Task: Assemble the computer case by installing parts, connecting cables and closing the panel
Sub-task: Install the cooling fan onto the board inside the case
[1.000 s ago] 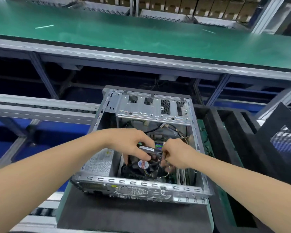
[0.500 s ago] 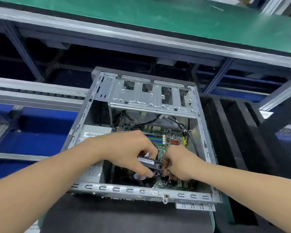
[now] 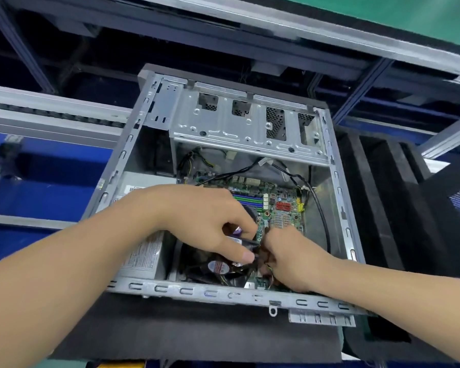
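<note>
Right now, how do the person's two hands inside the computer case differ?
The left hand pinches a dark flat part between thumb and fingers; the right hand is curled tight, what it holds hidden. The left hand is above the fan; the right hand is over the motherboard. Both meet inside the open case.

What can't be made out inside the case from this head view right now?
Head view: whatever the right hand holds, if anything; its own curled fingers cover it.
Head view: what the thin dark part pinched by the left hand is; small and blurred.
Head view: the fan, largely under the left hand.
Head view: power supply label text, too small.
</note>
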{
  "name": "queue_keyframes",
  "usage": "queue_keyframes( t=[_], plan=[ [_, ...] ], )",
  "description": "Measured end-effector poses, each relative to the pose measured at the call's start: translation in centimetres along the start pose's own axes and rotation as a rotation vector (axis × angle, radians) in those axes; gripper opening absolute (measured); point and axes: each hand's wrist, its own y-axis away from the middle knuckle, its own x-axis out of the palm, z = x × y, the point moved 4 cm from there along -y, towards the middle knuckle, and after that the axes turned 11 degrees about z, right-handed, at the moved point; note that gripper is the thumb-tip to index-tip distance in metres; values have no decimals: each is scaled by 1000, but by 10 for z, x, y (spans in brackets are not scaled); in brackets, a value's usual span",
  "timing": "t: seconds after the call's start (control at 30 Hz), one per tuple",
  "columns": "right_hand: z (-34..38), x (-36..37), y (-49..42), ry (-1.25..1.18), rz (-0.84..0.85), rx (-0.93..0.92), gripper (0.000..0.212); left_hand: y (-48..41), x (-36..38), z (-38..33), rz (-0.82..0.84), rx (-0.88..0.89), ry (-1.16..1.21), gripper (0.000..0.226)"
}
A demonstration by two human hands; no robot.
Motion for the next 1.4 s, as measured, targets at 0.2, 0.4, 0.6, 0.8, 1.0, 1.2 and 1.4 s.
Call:
queue_keyframes(
  t=[0.2, 0.4, 0.6, 0.8, 1.0, 1.2, 1.4],
  plan=[
    [0, 3, -1, -28, -2, -5, 15, 1, -4, -1, 20, -17, 29, 41],
    [-4, 3, -1, -55, -23, -19, 21, 3, -4, 1, -4, -37, 19, 45],
    [-1, 3, 2, -62, -18, -42, 12, 2, -4, 1, -5, -37, 21, 46],
    [0, 1, 5, -45, -20, -59, 12, 1, -3, 3, -3, -32, 17, 47],
    [2, 0, 5, -16, -8, -56, 12, 1, -2, 3, 1, -17, 25, 47],
    [6, 2, 5, 14, 28, -63, 17, 0, -2, 4, 1, -21, 15, 46],
    [5, 5, 3, 10, 56, -38, 26, -1, -2, 3, 4, -18, 12, 47]
  ],
)
